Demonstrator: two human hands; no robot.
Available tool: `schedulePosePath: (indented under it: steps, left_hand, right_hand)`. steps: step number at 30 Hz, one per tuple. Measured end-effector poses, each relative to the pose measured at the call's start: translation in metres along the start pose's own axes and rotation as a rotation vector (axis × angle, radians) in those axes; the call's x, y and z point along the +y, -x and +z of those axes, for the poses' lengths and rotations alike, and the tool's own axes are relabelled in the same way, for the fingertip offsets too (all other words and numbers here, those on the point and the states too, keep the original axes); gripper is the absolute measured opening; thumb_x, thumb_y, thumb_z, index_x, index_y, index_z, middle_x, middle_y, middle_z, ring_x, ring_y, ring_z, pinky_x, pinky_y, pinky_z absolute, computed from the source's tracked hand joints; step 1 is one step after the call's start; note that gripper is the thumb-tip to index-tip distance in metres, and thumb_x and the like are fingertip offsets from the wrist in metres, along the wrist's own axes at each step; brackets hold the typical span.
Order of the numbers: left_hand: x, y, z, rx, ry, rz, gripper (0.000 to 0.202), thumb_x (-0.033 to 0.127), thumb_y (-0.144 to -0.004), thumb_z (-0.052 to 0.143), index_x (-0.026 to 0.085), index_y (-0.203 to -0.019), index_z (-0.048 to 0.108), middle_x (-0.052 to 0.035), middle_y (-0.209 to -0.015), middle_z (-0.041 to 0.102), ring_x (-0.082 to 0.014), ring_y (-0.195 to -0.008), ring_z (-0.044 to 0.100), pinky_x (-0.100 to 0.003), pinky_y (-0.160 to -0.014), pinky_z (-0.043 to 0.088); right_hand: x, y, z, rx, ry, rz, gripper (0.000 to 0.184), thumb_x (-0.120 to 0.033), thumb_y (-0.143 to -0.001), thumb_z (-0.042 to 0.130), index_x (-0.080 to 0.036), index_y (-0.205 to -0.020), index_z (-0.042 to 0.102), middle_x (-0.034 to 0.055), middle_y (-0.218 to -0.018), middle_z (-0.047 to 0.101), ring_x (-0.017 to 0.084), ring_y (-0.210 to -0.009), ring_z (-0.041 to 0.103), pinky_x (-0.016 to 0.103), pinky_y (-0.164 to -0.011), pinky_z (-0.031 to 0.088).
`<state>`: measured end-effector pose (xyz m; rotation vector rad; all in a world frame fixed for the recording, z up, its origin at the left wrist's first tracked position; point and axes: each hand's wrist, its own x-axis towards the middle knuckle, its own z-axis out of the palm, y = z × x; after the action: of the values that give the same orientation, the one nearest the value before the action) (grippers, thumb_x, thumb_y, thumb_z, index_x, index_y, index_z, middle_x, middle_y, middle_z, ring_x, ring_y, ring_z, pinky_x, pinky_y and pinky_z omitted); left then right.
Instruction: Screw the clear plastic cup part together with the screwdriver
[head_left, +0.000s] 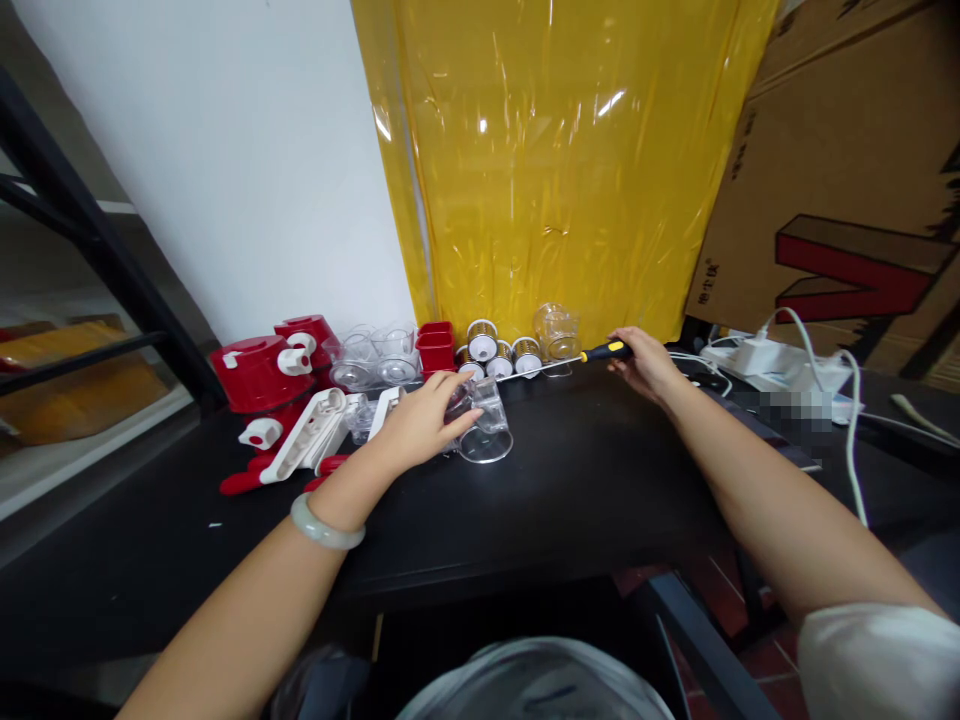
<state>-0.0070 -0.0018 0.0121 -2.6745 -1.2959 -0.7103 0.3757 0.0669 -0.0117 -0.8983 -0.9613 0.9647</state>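
My left hand (429, 420) grips a clear plastic cylinder part (486, 430) that lies on the black table, its round open rim turned toward me. In my right hand (641, 362) is a screwdriver (606, 352) with a black and yellow handle. The long shaft points left, and its tip is by the far end of the clear part; whether they touch I cannot tell. Just behind stand several small drums (482, 340) with white ends, a red square cup (436, 347) and another clear part (556, 332).
Red machine bodies (259, 372) with white knobs stand at the left, beside white handles (309, 432) and clear bowls (375, 355). A power strip (765, 360) with white cables lies at the right before a cardboard box (832, 190). Yellow plastic sheeting (570, 170) hangs behind the table.
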Motion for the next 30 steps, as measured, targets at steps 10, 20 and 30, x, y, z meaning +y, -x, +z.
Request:
schedulePosePath:
  steps: [10, 20, 30]
  left_hand:
    - [0.000, 0.000, 0.000, 0.004, 0.000, 0.007, 0.061, 0.055, -0.103, 0.051, 0.021, -0.154, 0.048, -0.0141, -0.143, 0.060, -0.0328, -0.115, 0.069, -0.049, -0.098, 0.056]
    - [0.001, 0.000, 0.000, -0.005, -0.011, -0.003, 0.061, 0.055, -0.104, 0.051, 0.021, -0.154, 0.047, -0.0144, -0.144, 0.060, -0.0324, -0.114, 0.069, -0.049, -0.097, 0.056]
    - [0.000, 0.000, -0.001, 0.002, 0.005, 0.008, 0.061, 0.056, -0.103, 0.051, 0.021, -0.154, 0.049, -0.0153, -0.143, 0.061, -0.0333, -0.118, 0.068, -0.049, -0.098, 0.056]
  right_hand:
    - [0.002, 0.001, 0.003, -0.036, -0.145, 0.021, 0.025, -0.037, -0.077, 0.082, -0.023, -0.080, 0.061, -0.0039, -0.068, 0.060, 0.010, -0.052, 0.052, 0.025, -0.053, 0.051]
    - [0.011, -0.006, -0.006, -0.006, 0.036, -0.026, 0.030, -0.048, -0.085, 0.070, -0.024, -0.070, 0.060, -0.0080, -0.037, 0.032, 0.010, -0.036, 0.029, 0.027, -0.052, 0.051]
    - [0.004, 0.000, -0.008, -0.084, -0.051, -0.037, 0.012, -0.036, -0.070, 0.063, -0.024, -0.071, 0.064, 0.0007, -0.064, 0.060, 0.012, -0.046, 0.045, 0.030, -0.052, 0.050]
